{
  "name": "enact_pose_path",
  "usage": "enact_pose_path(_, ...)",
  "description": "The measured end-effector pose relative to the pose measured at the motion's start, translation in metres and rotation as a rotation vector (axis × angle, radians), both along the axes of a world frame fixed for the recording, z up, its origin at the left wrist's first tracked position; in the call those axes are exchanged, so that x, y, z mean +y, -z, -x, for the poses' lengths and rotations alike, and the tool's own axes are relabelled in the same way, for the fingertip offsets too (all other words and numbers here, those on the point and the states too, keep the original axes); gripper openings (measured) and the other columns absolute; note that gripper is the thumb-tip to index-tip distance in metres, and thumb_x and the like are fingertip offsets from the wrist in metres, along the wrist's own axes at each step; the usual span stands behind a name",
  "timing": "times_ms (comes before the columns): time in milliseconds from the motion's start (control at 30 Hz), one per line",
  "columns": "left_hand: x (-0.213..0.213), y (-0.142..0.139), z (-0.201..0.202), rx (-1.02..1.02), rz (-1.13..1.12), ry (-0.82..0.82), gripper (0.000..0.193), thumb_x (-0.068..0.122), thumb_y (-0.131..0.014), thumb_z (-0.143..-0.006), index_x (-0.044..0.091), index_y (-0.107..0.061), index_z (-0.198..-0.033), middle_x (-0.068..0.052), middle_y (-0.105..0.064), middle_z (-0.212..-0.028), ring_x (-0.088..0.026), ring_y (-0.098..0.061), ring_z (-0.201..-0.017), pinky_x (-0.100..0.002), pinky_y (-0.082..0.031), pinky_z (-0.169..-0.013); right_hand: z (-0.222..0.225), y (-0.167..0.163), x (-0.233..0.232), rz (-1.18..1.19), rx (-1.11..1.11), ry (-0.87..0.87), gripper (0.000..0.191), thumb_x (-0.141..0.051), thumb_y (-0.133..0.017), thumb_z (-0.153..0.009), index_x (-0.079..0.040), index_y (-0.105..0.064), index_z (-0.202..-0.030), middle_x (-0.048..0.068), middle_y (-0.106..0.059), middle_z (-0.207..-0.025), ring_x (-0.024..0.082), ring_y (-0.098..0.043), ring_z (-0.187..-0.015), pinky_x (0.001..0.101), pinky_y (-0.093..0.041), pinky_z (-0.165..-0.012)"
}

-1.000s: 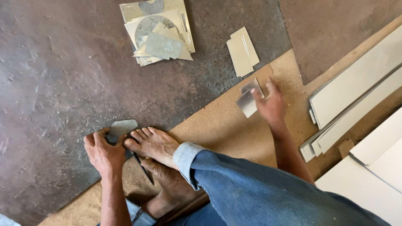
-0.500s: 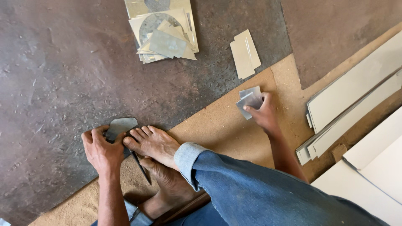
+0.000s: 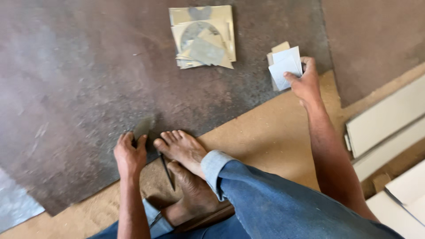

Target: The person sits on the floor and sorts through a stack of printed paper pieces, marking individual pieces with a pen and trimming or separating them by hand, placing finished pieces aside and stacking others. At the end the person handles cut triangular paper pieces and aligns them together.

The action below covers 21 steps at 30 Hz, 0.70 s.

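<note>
Pinning the small grey offcut (image 3: 142, 127) to the dark floor sheet (image 3: 79, 79), left hand (image 3: 129, 155) clamped on it beside the bare foot (image 3: 181, 148). Right hand (image 3: 305, 84) pinches pale cut sheets (image 3: 287, 66); lay them square onto the small stack (image 3: 278, 49). Versus a second ago: right hand moved up from the brown board (image 3: 265, 132) to the stack.

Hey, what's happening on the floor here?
A person sits on the floor, bare feet on a brown board. The right hand holds a small pale sheet piece over a little pile of similar pieces. The left hand grips a dark tool by the toes. A stack of cut-out sheets lies farther off.
</note>
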State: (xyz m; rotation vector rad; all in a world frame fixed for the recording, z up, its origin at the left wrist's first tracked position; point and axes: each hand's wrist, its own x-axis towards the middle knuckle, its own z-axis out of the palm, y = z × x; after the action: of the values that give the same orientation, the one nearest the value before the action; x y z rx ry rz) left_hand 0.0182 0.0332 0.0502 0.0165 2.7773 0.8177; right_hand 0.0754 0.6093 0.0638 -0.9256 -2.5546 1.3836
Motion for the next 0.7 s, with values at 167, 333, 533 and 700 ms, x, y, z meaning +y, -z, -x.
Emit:
enact_pose_path(167,-0.027,-0.013,-0.02,-0.127,-0.219,-0.27,0.035,0.028,-0.075,-0.099,-0.002,-0.062,-0.089,-0.013,-0.055,-0.074,-0.021,-0.045,-0.069,-0.037,-0.044,-0.062,0.008,-0.012,-0.052,-0.837,0.066,-0.01,0.057,-0.016,-0.084,-0.09,-0.005,-0.052,-0.136,0.019,-0.062,-0.126,0.031,-0.064,-0.115,0.0435,-0.054,-0.096)
enact_pose_path(333,-0.088,-0.032,-0.061,-0.169,-1.097,-0.847,0.018,0.017,-0.066,-0.098,0.003,-0.069,-0.108,-0.001,-0.066,-0.088,-0.008,-0.057,-0.068,-0.026,-0.048,-0.057,-0.002,0.014,-0.267,-0.474,0.242,-0.553,0.056,-0.016,-0.083,-0.093,-0.004,-0.052,-0.138,0.018,-0.062,-0.129,0.03,-0.063,-0.118,0.0431,-0.054,-0.099)
enact_pose_path(533,-0.239,-0.043,-0.141,0.202,-1.282,-1.324,0.008,0.012,-0.066,-0.097,0.008,-0.065,-0.104,-0.002,-0.061,-0.079,-0.014,-0.057,-0.06,-0.028,-0.049,-0.055,-0.029,0.038,-0.402,-0.483,0.112,-0.977,0.054,-0.015,-0.082,-0.097,-0.003,-0.052,-0.14,0.017,-0.06,-0.133,0.029,-0.063,-0.121,0.0426,-0.053,-0.102)
enact_pose_path(700,-0.369,-0.112,-0.199,0.774,-1.332,-1.514,0.011,0.015,-0.067,-0.1,0.006,-0.062,-0.102,-0.006,-0.063,-0.081,-0.017,-0.061,-0.066,-0.032,-0.054,-0.06,-0.026,0.045,-0.401,-0.501,0.163,-0.967,0.053,-0.014,-0.082,-0.1,-0.002,-0.052,-0.142,0.017,-0.06,-0.136,0.029,-0.063,-0.124,0.0422,-0.053,-0.105)
